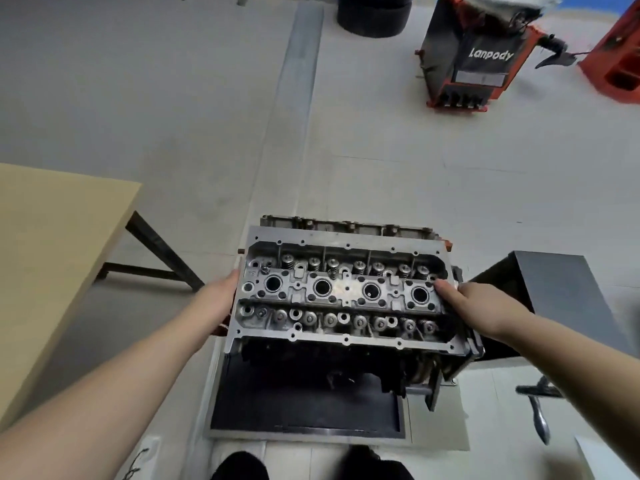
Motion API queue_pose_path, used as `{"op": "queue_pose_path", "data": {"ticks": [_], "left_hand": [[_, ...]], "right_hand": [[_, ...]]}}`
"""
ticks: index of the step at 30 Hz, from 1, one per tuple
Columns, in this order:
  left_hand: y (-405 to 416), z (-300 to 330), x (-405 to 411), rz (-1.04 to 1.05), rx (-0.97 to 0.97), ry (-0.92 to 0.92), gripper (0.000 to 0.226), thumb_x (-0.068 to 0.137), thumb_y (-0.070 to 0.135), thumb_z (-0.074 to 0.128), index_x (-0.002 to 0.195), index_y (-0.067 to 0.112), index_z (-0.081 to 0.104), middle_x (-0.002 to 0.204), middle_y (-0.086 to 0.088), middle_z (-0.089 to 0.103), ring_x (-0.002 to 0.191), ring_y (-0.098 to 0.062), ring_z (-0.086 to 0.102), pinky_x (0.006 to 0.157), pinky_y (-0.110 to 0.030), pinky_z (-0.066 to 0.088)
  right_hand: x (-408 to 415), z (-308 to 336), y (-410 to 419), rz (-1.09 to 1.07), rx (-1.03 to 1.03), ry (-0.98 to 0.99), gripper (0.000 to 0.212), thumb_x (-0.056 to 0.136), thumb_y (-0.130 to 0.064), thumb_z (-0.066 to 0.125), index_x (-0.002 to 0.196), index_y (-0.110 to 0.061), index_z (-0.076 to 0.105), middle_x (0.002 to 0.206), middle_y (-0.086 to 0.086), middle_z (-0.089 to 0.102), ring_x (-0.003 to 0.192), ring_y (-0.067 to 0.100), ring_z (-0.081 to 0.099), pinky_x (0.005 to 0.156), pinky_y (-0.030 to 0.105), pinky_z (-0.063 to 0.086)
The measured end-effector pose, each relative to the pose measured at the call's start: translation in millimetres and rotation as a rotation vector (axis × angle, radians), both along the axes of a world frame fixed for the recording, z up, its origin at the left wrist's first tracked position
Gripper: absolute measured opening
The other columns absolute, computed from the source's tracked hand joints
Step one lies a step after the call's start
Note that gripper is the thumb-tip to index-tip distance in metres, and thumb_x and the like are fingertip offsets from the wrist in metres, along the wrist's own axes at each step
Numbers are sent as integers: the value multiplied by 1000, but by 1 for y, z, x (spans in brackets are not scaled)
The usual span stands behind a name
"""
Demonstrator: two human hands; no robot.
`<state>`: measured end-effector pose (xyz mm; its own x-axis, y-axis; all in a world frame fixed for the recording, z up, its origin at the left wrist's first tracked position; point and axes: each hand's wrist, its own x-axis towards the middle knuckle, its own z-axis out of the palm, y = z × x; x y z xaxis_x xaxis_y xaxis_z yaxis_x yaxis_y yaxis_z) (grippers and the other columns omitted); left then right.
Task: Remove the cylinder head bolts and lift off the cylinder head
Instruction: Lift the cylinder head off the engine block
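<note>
The cylinder head (341, 294) lies between your hands with its long axis running left to right; your left hand (221, 296) is clasped on one short end, your right hand (478, 306) on the other, both equally near, so lift evenly.

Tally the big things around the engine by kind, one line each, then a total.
Cylinder head: 1
Hands on it: 2, left hand, right hand
Wooden table: 1
Red tyre machine: 1
Black tyre: 1
Dark metal box: 1
Total: 7
</note>
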<state>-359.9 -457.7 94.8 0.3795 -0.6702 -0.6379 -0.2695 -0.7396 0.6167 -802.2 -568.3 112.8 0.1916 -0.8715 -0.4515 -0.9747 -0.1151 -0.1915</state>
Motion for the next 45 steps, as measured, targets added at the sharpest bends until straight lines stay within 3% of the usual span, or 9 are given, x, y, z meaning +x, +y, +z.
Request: {"op": "queue_pose_path", "data": {"ticks": [5, 8, 12, 14, 18, 22, 32, 40, 45], "left_hand": [[44, -18, 5, -88, 190, -77, 91, 71, 89, 28, 87, 12, 74, 80, -11, 78, 76, -28, 70, 82, -42, 60], [39, -26, 6, -14, 110, -70, 67, 93, 75, 41, 109, 18, 73, 99, -4, 78, 92, -24, 70, 93, -43, 58], [-18, -17, 8, 227, -41, 75, 49, 104, 63, 41, 120, 23, 62, 104, 2, 72, 96, -19, 68, 79, -36, 52], [-46, -14, 11, 213, -45, 102, 50, 105, 61, 40, 115, 19, 65, 100, -1, 72, 95, -22, 68, 79, -37, 52], [-71, -22, 12, 180, -102, 76, 47, 101, 54, 48, 101, 17, 77, 101, -6, 78, 104, -31, 71, 100, -47, 54], [-69, -29, 5, 323, -119, 168, 36, 92, 44, 61, 72, 17, 75, 78, -5, 77, 82, -28, 73, 79, -41, 56], [-78, -30, -3, 447, -133, 157, 24, 101, 28, 54, 85, 10, 57, 72, -8, 54, 61, -18, 51, 51, -26, 40], [-49, -1, -4, 461, -164, 182, 31, 95, 34, 56, 69, 19, 49, 63, -3, 50, 62, -22, 48, 58, -32, 34], [-3, 19, 8, 388, -184, 72, 28, 103, 37, 52, 86, 16, 60, 73, -3, 57, 70, -21, 55, 57, -26, 38]], "right_hand": [[0, 0, -2, -20, 93, 4, 97, 83, -92, 7, 80, -14, 64, 79, 3, 68, 75, 19, 65, 73, 37, 50], [2, 3, -1, -42, 116, 6, 94, 85, -91, 8, 83, -16, 65, 82, 2, 69, 78, 18, 66, 79, 39, 52], [5, 7, 0, -72, 142, 13, 91, 85, -90, 7, 85, -19, 63, 85, 1, 68, 81, 17, 64, 84, 41, 52], [6, 9, 2, -82, 135, 20, 92, 83, -91, 6, 85, -19, 63, 85, 0, 67, 82, 17, 64, 84, 41, 52], [9, 12, 4, -81, 101, 45, 94, 79, -94, 2, 80, -20, 61, 80, -1, 66, 77, 16, 63, 77, 39, 51], [9, 16, 3, -74, 69, 80, 97, 75, -98, 0, 74, -22, 61, 74, -3, 66, 71, 14, 63, 63, 35, 45], [7, 10, -7, -96, 50, 85, 99, 75, -100, 10, 61, -15, 59, 62, -1, 66, 62, 18, 65, 56, 32, 41], [-1, 33, 19, -95, -3, 82, 98, 73, -103, 5, 60, -16, 47, 58, 3, 62, 59, 22, 62, 59, 33, 45], [8, 55, 75, -77, -80, 106, 93, 75, -102, 4, 56, -17, 38, 49, 0, 52, 51, 18, 55, 53, 33, 42]]}}
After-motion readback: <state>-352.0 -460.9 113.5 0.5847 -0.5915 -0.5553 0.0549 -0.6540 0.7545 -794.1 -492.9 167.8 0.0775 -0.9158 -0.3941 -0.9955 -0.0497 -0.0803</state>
